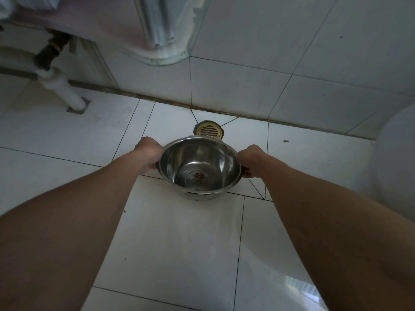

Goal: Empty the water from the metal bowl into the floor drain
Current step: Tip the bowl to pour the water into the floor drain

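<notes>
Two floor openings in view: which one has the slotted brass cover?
The floor drain just beyond the metal bowl, by the wall. The other opening, far left, has a white pipe running into it and no grate.

Metal bowl (198,168) is held by its rim on opposite sides, left hand (147,153) and right hand (250,160) closed on it. Brass floor drain (208,130) is seen just beyond the far rim, on white tiled floor (179,243). A little water lies in the bowl's bottom.

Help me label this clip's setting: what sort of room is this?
Likely a bathroom or washroom: tiled floor and walls, a brass floor drain, and a white waste pipe under a basin.
</notes>
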The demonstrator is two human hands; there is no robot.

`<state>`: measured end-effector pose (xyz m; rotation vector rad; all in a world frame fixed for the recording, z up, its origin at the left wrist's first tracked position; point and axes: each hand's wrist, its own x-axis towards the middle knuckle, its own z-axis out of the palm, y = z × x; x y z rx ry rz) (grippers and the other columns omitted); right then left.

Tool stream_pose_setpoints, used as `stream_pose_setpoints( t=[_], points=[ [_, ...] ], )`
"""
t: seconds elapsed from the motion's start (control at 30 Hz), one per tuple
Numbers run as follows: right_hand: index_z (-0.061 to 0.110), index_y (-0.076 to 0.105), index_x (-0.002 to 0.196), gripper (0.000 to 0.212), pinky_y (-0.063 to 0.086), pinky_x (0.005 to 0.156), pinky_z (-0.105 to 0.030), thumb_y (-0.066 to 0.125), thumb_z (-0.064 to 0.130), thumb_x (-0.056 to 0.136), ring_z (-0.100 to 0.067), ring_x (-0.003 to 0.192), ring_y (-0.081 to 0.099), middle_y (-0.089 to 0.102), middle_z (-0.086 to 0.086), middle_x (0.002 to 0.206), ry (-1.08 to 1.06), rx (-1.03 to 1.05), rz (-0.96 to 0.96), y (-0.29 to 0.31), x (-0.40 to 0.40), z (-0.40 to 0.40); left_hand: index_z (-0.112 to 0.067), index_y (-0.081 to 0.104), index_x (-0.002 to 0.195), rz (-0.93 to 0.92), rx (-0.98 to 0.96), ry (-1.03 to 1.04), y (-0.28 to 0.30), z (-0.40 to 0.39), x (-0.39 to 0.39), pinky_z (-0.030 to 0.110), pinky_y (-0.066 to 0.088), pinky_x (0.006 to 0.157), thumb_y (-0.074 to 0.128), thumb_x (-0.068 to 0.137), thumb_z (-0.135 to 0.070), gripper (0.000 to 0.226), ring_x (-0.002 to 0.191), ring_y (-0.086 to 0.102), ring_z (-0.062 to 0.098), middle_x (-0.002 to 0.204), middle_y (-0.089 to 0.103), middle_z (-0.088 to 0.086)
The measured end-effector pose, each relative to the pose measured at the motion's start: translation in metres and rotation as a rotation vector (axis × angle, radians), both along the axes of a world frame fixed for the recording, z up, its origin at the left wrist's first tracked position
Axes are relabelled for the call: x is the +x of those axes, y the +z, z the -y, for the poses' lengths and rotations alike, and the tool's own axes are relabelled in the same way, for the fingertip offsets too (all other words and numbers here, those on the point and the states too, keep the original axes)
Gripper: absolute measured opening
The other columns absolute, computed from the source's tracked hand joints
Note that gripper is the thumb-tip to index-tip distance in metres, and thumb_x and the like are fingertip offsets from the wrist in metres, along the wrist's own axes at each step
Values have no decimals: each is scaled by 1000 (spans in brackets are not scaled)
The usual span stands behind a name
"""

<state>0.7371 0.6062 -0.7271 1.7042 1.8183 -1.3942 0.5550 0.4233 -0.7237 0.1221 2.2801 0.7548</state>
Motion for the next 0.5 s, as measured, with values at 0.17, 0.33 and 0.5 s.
stream_pose_setpoints(
  t=[0.17,0.33,0.5],
  points=[
    [1,60,88,10,50,56,-28,58,4,97,-20,65,56,60,-13,87,10,0,0,1,-1,0,10,68,109,-1,0,-2,0,0,-1,49,61,85,53,92,7,23,85,64,33,112,70,29],
    [1,62,92,7,49,53,-27,59,5,97,-20,67,58,62,-13,89,7,0,0,2,-2,1,11,69,109,-4,1,-5,0,0,-1,50,62,85,55,92,6,23,85,64,32,112,71,28],
    [2,60,86,12,50,54,-26,58,6,97,-21,70,58,62,-13,89,-7,1,-11,2,-2,1,11,69,109,-9,9,1,1,-1,-2,52,61,86,56,91,7,23,84,64,32,112,71,28]
  ],
)
